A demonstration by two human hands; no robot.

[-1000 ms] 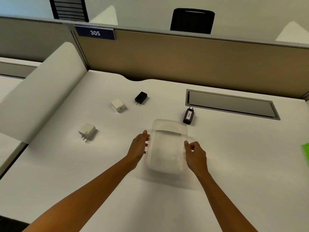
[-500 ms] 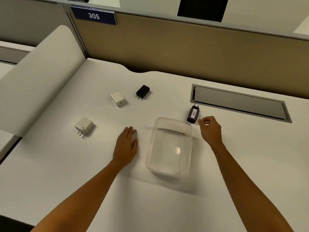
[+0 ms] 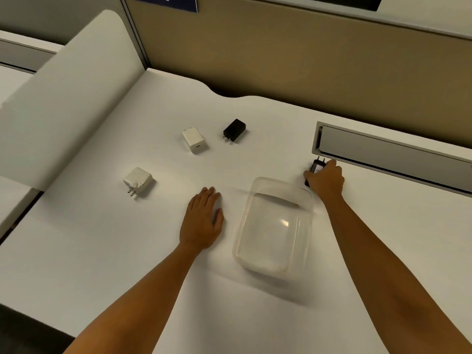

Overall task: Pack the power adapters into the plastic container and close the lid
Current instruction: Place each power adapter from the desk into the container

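A clear plastic container (image 3: 274,267) sits open and empty in the middle of the white desk. Just beyond its far right corner lies a black power adapter with a label (image 3: 316,166), and my right hand (image 3: 325,180) is closed over it, fingers around its sides. My left hand (image 3: 202,221) rests flat on the desk, left of the container, holding nothing. Further left lie a rounded white adapter (image 3: 138,180) with its pins toward me, a small white cube adapter (image 3: 193,140) and a small black adapter (image 3: 234,130). No lid is in view.
A grey recessed cable tray (image 3: 388,150) runs along the desk's back right, just behind my right hand. A tan partition wall (image 3: 281,52) closes off the back. A white curved side panel (image 3: 63,98) rises at the left edge.
My right hand left the container's side, reached forward and closed over the labelled black adapter. My left hand moved off the container and settled flat on the desk.
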